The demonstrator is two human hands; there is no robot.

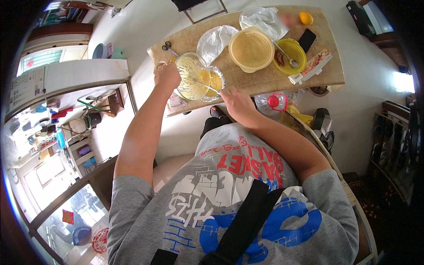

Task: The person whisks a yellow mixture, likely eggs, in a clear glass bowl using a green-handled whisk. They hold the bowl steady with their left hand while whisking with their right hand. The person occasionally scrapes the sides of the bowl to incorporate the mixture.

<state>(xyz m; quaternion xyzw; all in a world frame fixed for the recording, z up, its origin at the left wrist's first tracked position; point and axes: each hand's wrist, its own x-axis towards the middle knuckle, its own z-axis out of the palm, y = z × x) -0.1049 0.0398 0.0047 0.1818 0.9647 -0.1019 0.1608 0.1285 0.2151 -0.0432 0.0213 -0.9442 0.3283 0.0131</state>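
A clear glass bowl [187, 90] smeared with pale yellow batter is tipped to the right near the table's left end. My left hand [168, 76] is closed on its left side. Under the bowl's right edge sits a foil-lined round pan [221, 76] with yellow batter [215, 82] in it. My right hand [237, 104] grips a utensil with a thin metal handle [211, 88]. Its far end lies among the batter at the bowl's lip, and its shape there cannot be made out.
Scissors [167, 46] lie behind the bowl. Farther right stand a plate with white plastic [214, 42], a cream colander [251, 51], a yellow basket [300, 52] with a spoon [293, 62], a phone [307, 40], an orange [305, 17] and a long box [311, 67]. A red-capped bottle [276, 102] stands below the table edge.
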